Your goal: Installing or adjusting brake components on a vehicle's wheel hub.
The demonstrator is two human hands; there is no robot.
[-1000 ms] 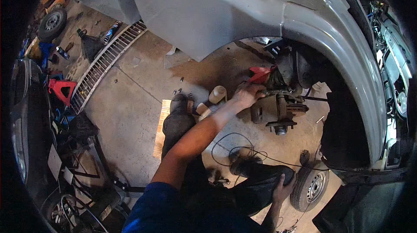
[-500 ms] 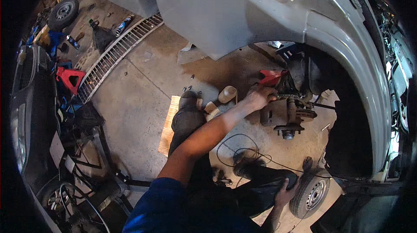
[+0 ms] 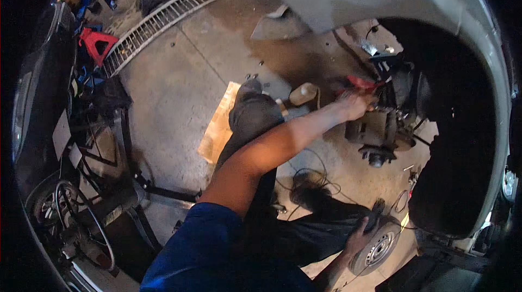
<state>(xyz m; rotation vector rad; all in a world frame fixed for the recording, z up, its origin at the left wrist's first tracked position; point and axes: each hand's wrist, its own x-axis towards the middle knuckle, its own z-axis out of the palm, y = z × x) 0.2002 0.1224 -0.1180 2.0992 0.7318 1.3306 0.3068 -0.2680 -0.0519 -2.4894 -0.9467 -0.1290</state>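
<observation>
My left hand [image 3: 356, 105] reaches across to the top of the brake assembly [image 3: 375, 128] in the wheel arch. Its fingers are closed by the upper edge of the assembly, slightly blurred, and what they grip is hidden. Below, the wheel hub [image 3: 377, 156] with its studs points toward me. Behind the fingers stands a red metal piece [image 3: 361, 82], partly covered. My right hand [image 3: 357, 239] lies on my bent knee with thumb and fingers apart, holding nothing, beside a loose wheel [image 3: 378, 248].
A grey fender [image 3: 495, 101] curves around the arch at right. Near my foot are flat cardboard [image 3: 220, 123] and a pale plastic bottle [image 3: 303, 94]. A thin black cable [image 3: 321, 183] loops on the floor. Farther left are a floor grate [image 3: 163, 17], red jack stand [image 3: 97, 46] and dark metal frame [image 3: 128, 150].
The whole view has shifted, so the brake assembly sits farther right and less of the fender shows. My left hand stays at the assembly's top; my right hand remains on the knee.
</observation>
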